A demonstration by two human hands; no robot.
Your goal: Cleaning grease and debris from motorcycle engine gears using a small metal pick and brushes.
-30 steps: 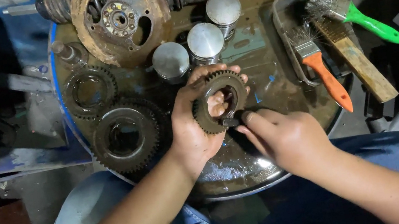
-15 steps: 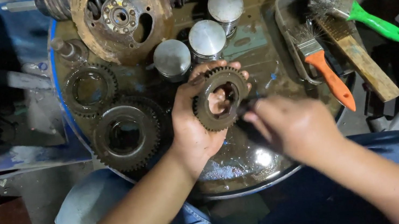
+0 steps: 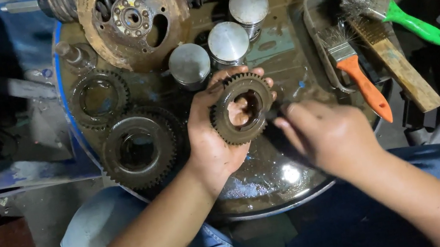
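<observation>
1. Fingers [image 3: 261, 83] of the left hand [image 3: 212, 143] are wrapped around a toothed gear [image 3: 241, 109], which is clamped between the thumb at its upper left rim and the fingertips at its right rim; part of the palm is seen through the bore.
2. The gear is held near the middle of the frame, raised above the oily round drum top [image 3: 289, 39], and is tilted toward the camera.
3. The right hand [image 3: 327, 134] is closed around a small dark tool whose tip is pressed at the gear's right edge; the tool itself is mostly hidden, so its kind cannot be told.
4. At the left of the frame two larger gears are laid flat: a ring gear [image 3: 99, 98] above and a wide toothed gear [image 3: 140, 148] below it, just beside each other.
5. Three metal pistons [image 3: 228, 43] are stood in the upper middle, with a rusty round plate [image 3: 132, 18] above them to the left.
6. At the right, an orange-handled brush [image 3: 360, 78], a green-handled brush [image 3: 393, 11] and a wooden wire brush [image 3: 396, 65] are rested across a shallow tray [image 3: 314, 25].
7. Risk, as judged: the surfaces look oily, so the gear could be let slip from the pinch and dropped onto the drum top or the lap below.
8. A slip of the tool off the teeth could send its tip into the left fingertips, which are placed close to the point of contact.
</observation>
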